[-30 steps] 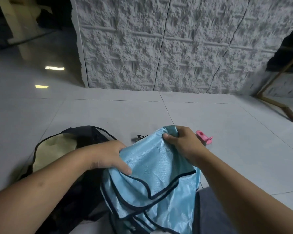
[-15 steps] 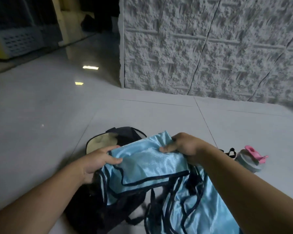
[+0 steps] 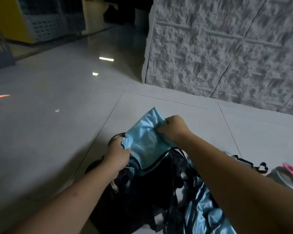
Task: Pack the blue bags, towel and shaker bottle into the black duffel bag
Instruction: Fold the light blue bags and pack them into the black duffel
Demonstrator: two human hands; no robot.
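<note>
Both hands (image 3: 116,155) (image 3: 173,128) grip blue bag (image 3: 145,141) edges over duffel (image 3: 139,196).

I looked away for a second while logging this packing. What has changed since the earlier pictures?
Both hands, left and right, carried the blue bag leftward over the black duffel bag. Their grip on it is unchanged. The shaker bottle and other blue bags stay on the floor.

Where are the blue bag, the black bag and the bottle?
blue bag (image 3: 145,141): head view, on the shiny cloth between the two hands.
black bag (image 3: 139,196): head view, on its dark side below the blue bag.
bottle (image 3: 281,179): head view, on its grey lid by the pink cap.
</note>
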